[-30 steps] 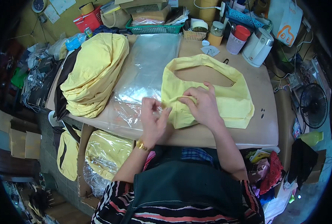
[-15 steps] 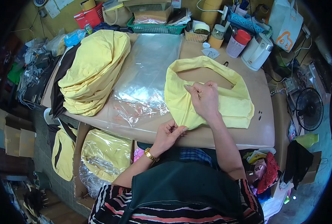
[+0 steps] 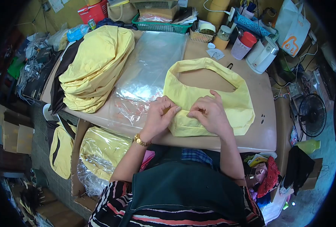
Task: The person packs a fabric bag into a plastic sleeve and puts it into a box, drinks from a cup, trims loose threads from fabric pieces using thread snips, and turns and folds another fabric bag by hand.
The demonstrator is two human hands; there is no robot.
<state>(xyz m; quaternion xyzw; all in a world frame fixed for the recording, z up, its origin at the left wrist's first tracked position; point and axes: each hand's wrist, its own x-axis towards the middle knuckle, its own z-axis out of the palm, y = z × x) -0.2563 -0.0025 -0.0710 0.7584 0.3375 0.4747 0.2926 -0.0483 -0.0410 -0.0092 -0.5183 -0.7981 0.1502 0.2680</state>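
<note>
A yellow cloth bag [image 3: 234, 108] lies flat on the brown-covered table, its wide strap forming a loop at the far side. My left hand [image 3: 161, 115] pinches the bag's left edge between thumb and fingers. Close beside it, my right hand [image 3: 209, 112] is also closed, thumb and index finger pinching the cloth near the bag's middle. Left of the bag lies a stack of clear plastic sleeves [image 3: 152, 64]. Further left is a big pile of yellow cloth [image 3: 96, 68] on top of dark fabric.
Along the back stand a green basket [image 3: 162, 27], a wicker basket [image 3: 202, 36], jars, a pink cup [image 3: 240, 49] and a white kettle [image 3: 261, 56]. Below the table's front left is a carton [image 3: 76, 162] with plastic-wrapped yellow cloth. A black fan [image 3: 312, 114] stands at the right.
My left hand has moved up from the bag's lower corner to its left edge. My right hand has come down, and the cloth near the front lies flatter.
</note>
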